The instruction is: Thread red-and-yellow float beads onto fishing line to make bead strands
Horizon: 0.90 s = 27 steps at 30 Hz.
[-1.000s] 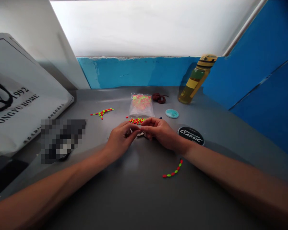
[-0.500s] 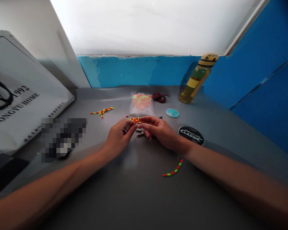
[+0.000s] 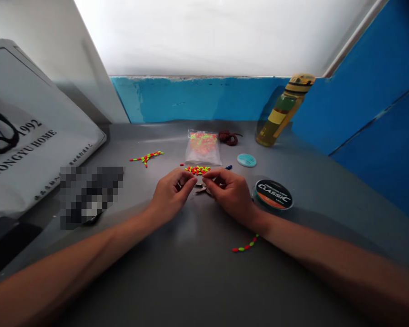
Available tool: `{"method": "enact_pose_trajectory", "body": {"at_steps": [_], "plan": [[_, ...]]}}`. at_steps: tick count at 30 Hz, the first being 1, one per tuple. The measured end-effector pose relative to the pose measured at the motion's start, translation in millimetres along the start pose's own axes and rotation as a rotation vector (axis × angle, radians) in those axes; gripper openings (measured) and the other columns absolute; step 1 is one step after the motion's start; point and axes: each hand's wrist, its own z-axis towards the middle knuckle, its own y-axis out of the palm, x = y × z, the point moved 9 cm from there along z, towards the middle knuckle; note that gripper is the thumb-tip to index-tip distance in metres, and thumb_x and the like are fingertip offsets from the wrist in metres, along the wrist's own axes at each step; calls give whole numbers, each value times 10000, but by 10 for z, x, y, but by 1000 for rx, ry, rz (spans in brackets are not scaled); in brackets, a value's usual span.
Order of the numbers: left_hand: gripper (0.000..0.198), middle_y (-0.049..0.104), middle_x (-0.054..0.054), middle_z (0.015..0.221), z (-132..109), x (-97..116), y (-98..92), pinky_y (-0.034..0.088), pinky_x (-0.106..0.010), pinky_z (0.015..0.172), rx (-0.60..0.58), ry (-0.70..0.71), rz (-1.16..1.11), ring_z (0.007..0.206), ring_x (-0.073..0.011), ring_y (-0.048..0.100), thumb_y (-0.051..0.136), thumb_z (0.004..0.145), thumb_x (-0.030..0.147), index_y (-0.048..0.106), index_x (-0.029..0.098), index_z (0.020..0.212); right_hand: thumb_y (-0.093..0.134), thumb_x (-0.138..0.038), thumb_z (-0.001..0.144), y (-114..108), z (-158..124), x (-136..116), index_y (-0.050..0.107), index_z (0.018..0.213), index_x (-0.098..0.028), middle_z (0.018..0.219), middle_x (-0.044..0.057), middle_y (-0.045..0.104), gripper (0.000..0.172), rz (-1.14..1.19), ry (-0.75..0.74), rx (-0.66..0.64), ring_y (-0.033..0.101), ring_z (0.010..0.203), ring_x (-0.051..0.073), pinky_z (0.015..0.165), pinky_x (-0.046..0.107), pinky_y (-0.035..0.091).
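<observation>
Both your forearms come in from the bottom corners of the frame and meet just above the middle. Your left hand [image 3: 172,193] is curled, thumb and forefinger pinched together at the tip. Your right hand [image 3: 232,193] sits just beside it, knuckles up, fingers bent inward, fingertips nearly touching the left ones.

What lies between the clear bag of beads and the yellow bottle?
In the head view, a dark red cord coil lies between bag and bottle, nearer the bag.
</observation>
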Motion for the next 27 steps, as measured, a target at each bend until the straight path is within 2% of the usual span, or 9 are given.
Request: {"method": "enact_pose_trajectory", "body": {"at_steps": [3, 7, 16, 21, 24, 27], "plan": [[182, 555, 20, 682, -1, -2, 15, 360, -236, 564, -14, -9, -7, 619, -112, 478, 592, 922, 321, 631, 170, 829, 652, -235, 873, -41, 10, -74, 707, 869, -190, 805, 26, 706, 71, -48, -68, 25, 582, 629, 125, 601, 283, 473], [173, 570, 15, 691, 3, 3, 18, 362, -234, 559, -19, -9, 1, 624, -113, 485, 598, 915, 309, 629, 168, 820, 632, -220, 889, -21, 8, -157, 686, 864, -208, 854, 28, 699, 61, -56, -117, -15, 585, 667, 133, 627, 295, 477], [156, 581, 8, 710, 8, 54, 21, 387, -239, 595, -33, 37, 22, 657, -120, 512, 597, 924, 283, 644, 170, 827, 616, -218, 901, -27, -4, -185, 681, 887, -221, 872, 29, 696, 66, -45, -125, -3, 588, 683, 143, 637, 306, 482], [141, 612, -6, 764, 7, 119, 63, 406, -232, 611, -81, 90, 26, 707, -128, 545, 587, 932, 250, 651, 171, 835, 619, -210, 913, -32, 3, -192, 682, 884, -216, 866, 27, 691, 70, -41, -153, 7, 591, 696, 140, 645, 298, 479], [143, 622, -15, 802, -3, 156, 90, 414, -227, 615, -115, 117, 17, 716, -123, 551, 571, 943, 230, 657, 166, 847, 619, -215, 911, -22, 5, -171, 681, 888, -220, 861, 23, 690, 67, -37, -141, 3, 589, 691, 139, 642, 299, 476], [149, 622, -18, 826, -12, 168, 98, 418, -224, 621, -128, 130, -15, 721, -117, 552, 572, 952, 243, 666, 165, 867, 645, -253, 894, -8, 5, -69, 650, 874, -220, 798, 12, 672, 39, -9, -53, 0, 575, 648, 135, 623, 301, 469]]}}
